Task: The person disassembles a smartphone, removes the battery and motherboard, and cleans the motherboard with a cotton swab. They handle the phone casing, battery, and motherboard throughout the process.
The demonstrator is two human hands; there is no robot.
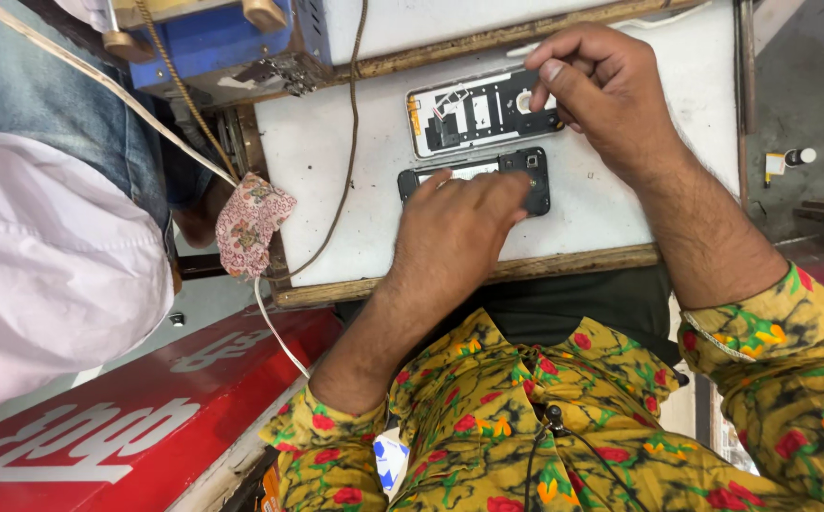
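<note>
Head view: left hand lies palm-down on the desk, fingers spread flat and pressing the near end of a black phone back frame, which lies on the white desk surface near its front edge; no closed grip, just holding it down. Right hand hovers over a second piece, a white-rimmed phone chassis with black inner parts, lying just beyond the black frame, the two close but apart. Right fingers are curled, thumb and forefinger pinched together at the chassis's right end near a round opening; cannot tell if anything small sits between them. Both forearms come out of yellow floral sleeves. Desk is a white sheet with a wooden border. A brown cable runs across the desk's left part. A floral cloth pouch hangs at the left edge, with a white cord below it. Blue machine base at the top left. Another person in a white shirt and jeans stands to the left. Red signboard bottom left.
</note>
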